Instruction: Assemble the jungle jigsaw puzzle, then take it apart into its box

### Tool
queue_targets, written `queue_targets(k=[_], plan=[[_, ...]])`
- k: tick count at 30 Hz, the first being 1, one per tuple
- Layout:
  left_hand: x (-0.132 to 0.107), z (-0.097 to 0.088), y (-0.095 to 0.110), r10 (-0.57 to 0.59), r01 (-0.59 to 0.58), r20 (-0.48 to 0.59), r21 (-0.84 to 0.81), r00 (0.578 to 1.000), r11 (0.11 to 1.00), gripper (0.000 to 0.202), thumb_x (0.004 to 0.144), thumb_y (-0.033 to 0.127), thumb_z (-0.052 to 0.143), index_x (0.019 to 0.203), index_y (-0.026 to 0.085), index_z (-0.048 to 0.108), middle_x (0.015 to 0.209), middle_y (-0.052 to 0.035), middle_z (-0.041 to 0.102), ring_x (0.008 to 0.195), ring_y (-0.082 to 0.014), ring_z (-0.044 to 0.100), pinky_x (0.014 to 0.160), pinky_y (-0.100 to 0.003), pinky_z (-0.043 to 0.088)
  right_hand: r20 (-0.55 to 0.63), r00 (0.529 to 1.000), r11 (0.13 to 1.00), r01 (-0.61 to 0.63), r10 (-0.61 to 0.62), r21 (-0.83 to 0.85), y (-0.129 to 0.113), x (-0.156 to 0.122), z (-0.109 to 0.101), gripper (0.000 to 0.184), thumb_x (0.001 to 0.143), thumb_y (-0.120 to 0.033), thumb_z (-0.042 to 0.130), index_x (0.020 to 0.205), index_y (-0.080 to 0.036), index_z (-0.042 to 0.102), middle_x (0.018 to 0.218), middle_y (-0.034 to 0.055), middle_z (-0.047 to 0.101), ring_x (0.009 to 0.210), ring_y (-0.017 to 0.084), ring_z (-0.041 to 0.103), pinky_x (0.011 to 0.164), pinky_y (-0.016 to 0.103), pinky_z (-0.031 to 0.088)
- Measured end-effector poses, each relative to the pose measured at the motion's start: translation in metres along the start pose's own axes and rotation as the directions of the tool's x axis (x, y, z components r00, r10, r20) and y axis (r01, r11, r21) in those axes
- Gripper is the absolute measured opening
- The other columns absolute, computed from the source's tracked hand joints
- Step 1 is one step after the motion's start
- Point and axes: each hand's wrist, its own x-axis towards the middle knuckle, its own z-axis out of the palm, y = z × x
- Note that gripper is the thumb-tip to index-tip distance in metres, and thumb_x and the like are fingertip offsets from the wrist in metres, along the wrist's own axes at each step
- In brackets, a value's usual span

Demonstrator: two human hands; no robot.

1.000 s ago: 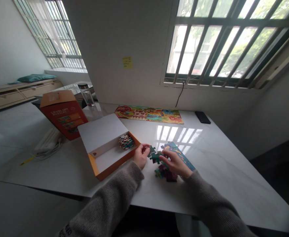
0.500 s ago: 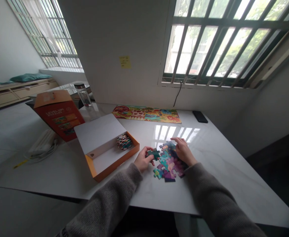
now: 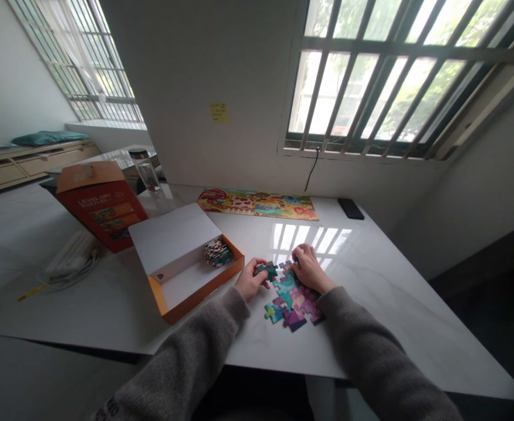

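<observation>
A partly joined jigsaw (image 3: pixel 292 298) in teal, purple and pink lies on the white table (image 3: pixel 383 292) in front of me. My left hand (image 3: pixel 250 280) pinches a dark green puzzle piece (image 3: pixel 266 270) at the jigsaw's upper left corner. My right hand (image 3: pixel 309 270) rests with curled fingers on the jigsaw's far edge, covering part of it. Both arms wear grey sleeves.
An open orange box (image 3: pixel 186 266) with a bundle of pieces (image 3: pixel 216 252) sits left of my hands. Behind it stand a red puzzle carton (image 3: pixel 103 204) and a glass bottle (image 3: pixel 144 169). A finished colourful puzzle (image 3: pixel 257 203) and a black phone (image 3: pixel 351 209) lie near the wall.
My right hand moved off the near side of the jigsaw to its far edge, uncovering the joined pieces. My left hand kept the green piece and stayed beside the jigsaw.
</observation>
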Motion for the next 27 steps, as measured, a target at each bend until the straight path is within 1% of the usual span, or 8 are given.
queue_targets(k=[3, 6, 10, 13, 17, 21, 24, 27], plan=[[0.015, 0.005, -0.002, 0.010, -0.013, -0.054, -0.041, 0.999, 0.999, 0.032, 0.076, 0.027, 0.069, 0.100, 0.016, 0.051, 0.078, -0.0041, 0.069, 0.061, -0.0160, 0.067, 0.057, -0.028, 0.054, 0.001, 1.000, 0.995, -0.009, 0.009, 0.095, 0.000, 0.001, 0.000, 0.020, 0.075, -0.009, 0.049, 0.090, -0.020, 0.055, 0.093, 0.0077, 0.056, 0.093, 0.025, 0.050, 0.086, 0.038, 0.043], [0.033, 0.017, -0.003, 0.000, -0.005, -0.058, -0.075, 0.998, 0.997, 0.027, 0.079, 0.021, 0.066, 0.102, 0.016, 0.052, 0.079, -0.0031, 0.067, 0.061, -0.0150, 0.067, 0.060, -0.029, 0.057, 0.029, 0.996, 0.951, -0.092, 0.087, 0.297, 0.006, 0.001, -0.003, 0.031, 0.074, -0.008, 0.046, 0.100, -0.021, 0.056, 0.085, 0.0026, 0.058, 0.081, 0.020, 0.054, 0.080, 0.035, 0.045], [0.056, 0.038, -0.011, -0.052, 0.047, -0.083, -0.064, 0.995, 0.997, 0.025, 0.081, 0.012, 0.060, 0.105, 0.016, 0.054, 0.073, 0.0017, 0.061, 0.054, -0.0116, 0.063, 0.055, -0.025, 0.055, 0.035, 0.994, 0.825, -0.108, 0.107, 0.554, 0.012, 0.001, -0.007, 0.044, 0.081, -0.014, 0.047, 0.124, -0.023, 0.052, 0.098, 0.0024, 0.062, 0.085, 0.017, 0.059, 0.081, 0.032, 0.047], [0.065, 0.048, -0.018, -0.084, 0.079, -0.095, -0.052, 0.992, 0.996, 0.029, 0.081, 0.012, 0.062, 0.108, 0.018, 0.054, 0.074, 0.0026, 0.060, 0.050, -0.0099, 0.061, 0.050, -0.022, 0.052, -0.012, 0.985, 0.731, -0.119, 0.172, 0.672, 0.009, 0.002, -0.009, 0.047, 0.085, -0.023, 0.053, 0.132, -0.024, 0.050, 0.103, 0.0035, 0.060, 0.085, 0.016, 0.060, 0.077, 0.031, 0.049], [0.066, 0.049, -0.017, -0.120, 0.112, -0.045, -0.152, 0.992, 0.982, 0.030, 0.085, 0.017, 0.061, 0.113, 0.019, 0.051, 0.079, -0.0008, 0.064, 0.052, -0.0123, 0.063, 0.050, -0.024, 0.053, -0.057, 0.955, 0.557, -0.120, 0.290, 0.822, -0.005, 0.005, -0.019, 0.050, 0.084, -0.033, 0.065, 0.131, -0.023, 0.053, 0.087, -0.0002, 0.060, 0.074, 0.015, 0.059, 0.071, 0.030, 0.050], [0.058, 0.050, -0.006, -0.089, 0.083, -0.012, -0.280, 0.996, 0.957, 0.029, 0.084, 0.016, 0.060, 0.112, 0.016, 0.052, 0.081, -0.0032, 0.065, 0.065, -0.0174, 0.069, 0.051, -0.025, 0.055, -0.018, 0.921, 0.423, -0.162, 0.390, 0.891, -0.015, 0.005, -0.028, 0.041, 0.082, -0.044, 0.070, 0.114, -0.019, 0.062, 0.082, 0.0017, 0.065, 0.070, 0.016, 0.060, 0.066, 0.031, 0.050], [0.048, 0.054, -0.005, -0.095, 0.116, 0.083, -0.306, 0.992, 0.945, 0.027, 0.088, 0.028, 0.063, 0.111, 0.016, 0.056, 0.086, -0.0048, 0.066, 0.067, -0.0159, 0.067, 0.052, -0.024, 0.055, -0.024, 0.916, 0.491, -0.192, 0.401, 0.850, -0.022, 0.004, -0.027, 0.033, 0.080, -0.047, 0.071, 0.096, -0.019, 0.065, 0.083, 0.0033, 0.065, 0.069, 0.016, 0.059, 0.064, 0.031, 0.050], [0.041, 0.058, -0.011, -0.085, 0.140, 0.194, -0.288, 0.977, 0.947, 0.040, 0.083, 0.035, 0.072, 0.116, 0.017, 0.057, 0.090, -0.0051, 0.067, 0.071, -0.0146, 0.066, 0.058, -0.024, 0.056, -0.108, 0.943, 0.717, -0.163, 0.316, 0.678, -0.030, 0.002, -0.026, 0.026, 0.081, -0.044, 0.071, 0.086, -0.019, 0.069, 0.082, 0.0030, 0.060, 0.071, 0.016, 0.055, 0.067, 0.031, 0.048]])
